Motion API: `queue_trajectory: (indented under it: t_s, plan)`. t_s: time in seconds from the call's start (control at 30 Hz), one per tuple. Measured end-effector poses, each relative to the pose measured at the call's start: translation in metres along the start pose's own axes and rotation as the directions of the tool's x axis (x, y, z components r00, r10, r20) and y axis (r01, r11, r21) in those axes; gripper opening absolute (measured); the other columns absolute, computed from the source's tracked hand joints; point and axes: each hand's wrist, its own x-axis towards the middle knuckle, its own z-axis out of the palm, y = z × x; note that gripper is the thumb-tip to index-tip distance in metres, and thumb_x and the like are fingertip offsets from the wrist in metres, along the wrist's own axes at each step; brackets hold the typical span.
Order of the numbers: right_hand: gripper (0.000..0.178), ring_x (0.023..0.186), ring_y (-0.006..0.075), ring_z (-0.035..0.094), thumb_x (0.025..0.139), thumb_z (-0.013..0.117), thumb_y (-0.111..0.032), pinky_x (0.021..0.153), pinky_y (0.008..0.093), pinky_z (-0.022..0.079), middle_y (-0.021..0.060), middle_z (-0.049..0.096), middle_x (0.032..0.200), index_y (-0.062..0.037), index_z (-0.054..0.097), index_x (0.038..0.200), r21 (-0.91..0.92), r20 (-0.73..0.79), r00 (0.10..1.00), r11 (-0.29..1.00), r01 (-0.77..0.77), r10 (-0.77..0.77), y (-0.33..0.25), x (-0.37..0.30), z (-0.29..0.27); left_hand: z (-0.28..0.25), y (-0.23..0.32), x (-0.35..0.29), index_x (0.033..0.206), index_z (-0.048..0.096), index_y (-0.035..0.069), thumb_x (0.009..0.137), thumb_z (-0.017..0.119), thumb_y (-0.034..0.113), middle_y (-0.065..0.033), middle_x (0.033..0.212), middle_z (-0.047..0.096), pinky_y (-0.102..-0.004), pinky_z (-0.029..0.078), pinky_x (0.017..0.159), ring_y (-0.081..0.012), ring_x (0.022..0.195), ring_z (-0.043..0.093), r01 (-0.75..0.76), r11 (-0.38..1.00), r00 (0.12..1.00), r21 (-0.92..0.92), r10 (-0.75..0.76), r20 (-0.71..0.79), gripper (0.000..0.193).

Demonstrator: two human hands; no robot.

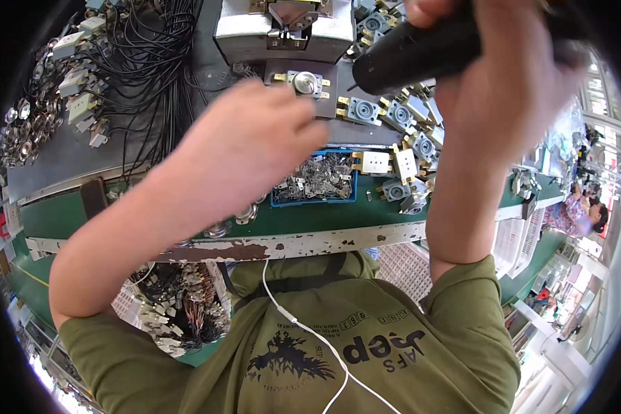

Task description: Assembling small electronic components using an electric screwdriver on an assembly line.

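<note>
My right hand [504, 90] is wrapped round a black electric screwdriver [421, 55], raised at the upper right. Its tapered nose and thin bit point left toward a small part with a round metal cap and brass tabs [306, 83], which lies on a dark plate below the metal fixture [283, 41]. My left hand [262, 131] hovers just nearer than that part, fingers curled in and slightly blurred. Whatever its fingertips hold, if anything, is hidden. Below this hand stands a blue tray [314, 202] of small metal pieces.
Several white-and-grey switch-like parts with brass tabs [362, 110] are spread along the right. Black cables [155, 76] and round metal parts [24, 131] pile up at the left. The worn white table edge [310, 243] runs before me. A person [586, 214] sits at far right.
</note>
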Motion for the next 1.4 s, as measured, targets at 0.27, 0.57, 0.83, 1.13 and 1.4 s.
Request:
queue_trajectory:
  t_s: [0.27, 0.57, 0.83, 1.13, 1.4]
  plan:
    - [0.015, 0.053, 0.0126, 0.062, 0.09, 0.076, -0.006, 0.05, 0.0257, 0.05, 0.0058, 0.063, 0.066, 0.0014, 0.069, 0.1, 0.124, -0.155, 0.981, 0.983, 0.138, -0.118, -0.003, 0.004, -0.006, 0.027, 0.022, -0.01, 0.086, 0.073, 0.012, 0.078, 0.069, 0.016, 0.0002, 0.085, 0.066, -0.0308, 0.049, 0.075, -0.0172, 0.09, 0.066, -0.073, 0.997, 0.959, 0.036, 0.06, 0.277, 0.01]
    - [0.023, 0.052, 0.0138, 0.061, 0.094, 0.075, -0.011, 0.051, 0.0279, 0.053, 0.006, 0.063, 0.069, 0.0026, 0.063, 0.108, 0.284, -0.098, 0.928, 0.883, 0.373, -0.36, 0.006, 0.028, 0.02, 0.027, 0.011, -0.009, 0.089, 0.066, 0.007, 0.082, 0.065, 0.014, -0.0067, 0.081, 0.066, -0.0387, 0.056, 0.074, -0.025, 0.083, 0.07, -0.058, 0.961, 0.988, -0.272, 0.094, 0.12, 0.01]
    - [0.016, 0.057, 0.0142, 0.062, 0.093, 0.074, 0.0, 0.054, 0.0265, 0.052, 0.0091, 0.067, 0.083, 0.0039, 0.063, 0.104, 0.234, -0.108, 0.978, 0.951, 0.2, -0.179, 0.021, 0.019, 0.032, 0.023, 0.013, -0.008, 0.095, 0.063, 0.004, 0.083, 0.065, 0.011, -0.0108, 0.086, 0.062, -0.044, 0.055, 0.077, -0.0301, 0.087, 0.067, 0.006, 0.925, 0.99, -0.38, 0.049, 0.135, 0.015]
    - [0.015, 0.06, 0.0132, 0.064, 0.092, 0.074, 0.001, 0.054, 0.0255, 0.052, 0.0084, 0.069, 0.085, 0.0036, 0.064, 0.103, 0.214, -0.039, 0.99, 0.967, 0.14, -0.135, 0.013, 0.017, 0.036, 0.023, 0.013, -0.009, 0.092, 0.063, 0.003, 0.083, 0.065, 0.012, -0.0105, 0.084, 0.061, -0.0432, 0.055, 0.076, -0.0295, 0.086, 0.066, -0.007, 0.925, 0.993, -0.38, 0.052, 0.11, 0.013]
    - [0.026, 0.065, 0.011, 0.065, 0.088, 0.078, 0.004, 0.059, 0.0241, 0.053, 0.0065, 0.07, 0.086, 0.0002, 0.06, 0.108, 0.097, -0.202, 0.97, 0.982, 0.159, -0.137, 0.009, 0.01, 0.057, 0.022, 0.01, -0.011, 0.092, 0.064, 0.005, 0.083, 0.064, 0.013, -0.0087, 0.085, 0.061, -0.042, 0.053, 0.076, -0.0277, 0.087, 0.066, -0.014, 0.924, 0.99, -0.382, 0.066, 0.125, 0.012]
